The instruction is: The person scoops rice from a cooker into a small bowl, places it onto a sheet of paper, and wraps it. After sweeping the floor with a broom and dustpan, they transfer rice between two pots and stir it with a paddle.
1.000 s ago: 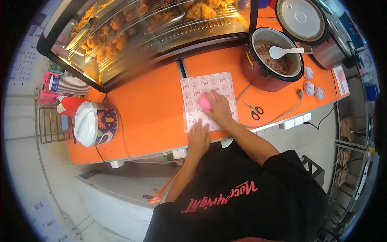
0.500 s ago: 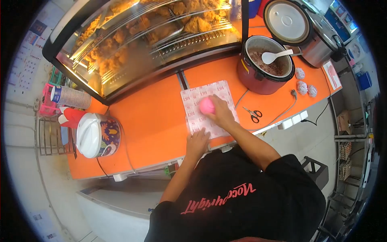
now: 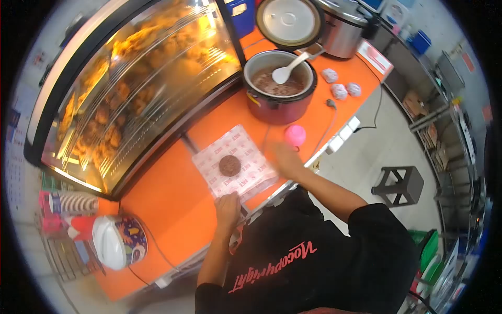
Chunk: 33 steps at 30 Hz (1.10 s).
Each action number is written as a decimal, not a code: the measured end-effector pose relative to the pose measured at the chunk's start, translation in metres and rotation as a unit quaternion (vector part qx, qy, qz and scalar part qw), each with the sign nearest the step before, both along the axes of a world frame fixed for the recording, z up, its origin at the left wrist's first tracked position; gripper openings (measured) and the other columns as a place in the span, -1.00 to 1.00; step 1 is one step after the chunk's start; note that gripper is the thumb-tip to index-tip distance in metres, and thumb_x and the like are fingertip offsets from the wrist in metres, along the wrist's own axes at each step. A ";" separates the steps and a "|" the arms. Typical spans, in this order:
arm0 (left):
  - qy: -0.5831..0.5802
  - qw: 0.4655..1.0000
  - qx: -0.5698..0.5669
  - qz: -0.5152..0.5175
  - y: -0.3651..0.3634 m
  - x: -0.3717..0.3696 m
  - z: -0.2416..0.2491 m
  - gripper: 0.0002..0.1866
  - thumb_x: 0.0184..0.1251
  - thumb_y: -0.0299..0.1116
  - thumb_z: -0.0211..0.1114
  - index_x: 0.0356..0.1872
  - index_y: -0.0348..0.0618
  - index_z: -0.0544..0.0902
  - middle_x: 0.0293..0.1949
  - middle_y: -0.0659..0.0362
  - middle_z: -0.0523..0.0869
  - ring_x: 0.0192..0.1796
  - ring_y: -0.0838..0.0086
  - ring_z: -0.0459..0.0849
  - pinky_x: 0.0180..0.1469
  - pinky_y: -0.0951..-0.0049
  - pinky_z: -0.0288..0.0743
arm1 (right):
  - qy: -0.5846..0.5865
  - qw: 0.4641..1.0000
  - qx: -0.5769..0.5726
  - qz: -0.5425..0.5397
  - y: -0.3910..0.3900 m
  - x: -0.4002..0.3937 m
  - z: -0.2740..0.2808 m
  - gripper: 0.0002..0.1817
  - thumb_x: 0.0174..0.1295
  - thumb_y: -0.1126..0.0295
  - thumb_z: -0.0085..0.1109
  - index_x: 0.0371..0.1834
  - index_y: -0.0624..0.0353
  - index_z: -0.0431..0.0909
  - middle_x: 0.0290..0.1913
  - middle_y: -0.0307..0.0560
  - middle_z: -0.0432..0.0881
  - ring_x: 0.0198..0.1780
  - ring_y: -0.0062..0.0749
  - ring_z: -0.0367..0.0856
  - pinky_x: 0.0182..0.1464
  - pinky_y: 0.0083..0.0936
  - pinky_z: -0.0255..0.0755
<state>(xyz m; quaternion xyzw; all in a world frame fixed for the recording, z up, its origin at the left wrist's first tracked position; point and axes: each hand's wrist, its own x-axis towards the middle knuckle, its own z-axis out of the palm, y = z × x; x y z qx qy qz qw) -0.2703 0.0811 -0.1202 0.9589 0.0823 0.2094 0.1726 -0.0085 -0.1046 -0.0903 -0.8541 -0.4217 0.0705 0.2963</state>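
A round portion of brown rice [image 3: 229, 166] lies on the printed paper sheet [image 3: 236, 143] on the orange counter. My left hand [image 3: 228, 208] rests at the sheet's near edge, fingers closed at the paper. Right of the sheet, my right hand [image 3: 285, 158] is smeared by motion, so its fingers cannot be made out. Just beyond it sits a pink bowl [image 3: 295, 135]. The scissors are mostly hidden near the bowl. Behind stands an open rice cooker [image 3: 280, 94] of brown rice, with a white scoop [image 3: 282, 75] in it.
A heated glass cabinet [image 3: 141, 94] of fried chicken stands at the back left. Wrapped packets [image 3: 339, 91] lie right of the cooker. A white-lidded tub [image 3: 111, 243] and stacked paper cups [image 3: 73, 203] are at the left. A stool [image 3: 400, 186] stands on the floor.
The pink bowl has left the paper and now sits on the counter to its right, with the rice portion exposed. My right hand has moved off the sheet. The view has turned.
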 end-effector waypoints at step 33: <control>-0.067 0.945 -0.281 0.155 0.031 -0.001 -0.013 -0.71 0.15 -0.65 0.42 -0.10 -0.13 0.83 -0.02 0.10 0.80 0.12 0.17 0.65 0.19 0.26 0.52 | 0.104 0.986 0.114 0.059 0.010 -0.026 -0.031 -0.74 0.09 0.52 0.39 -0.11 0.20 0.79 0.07 0.02 0.76 0.24 -0.03 0.57 0.32 -0.18 0.44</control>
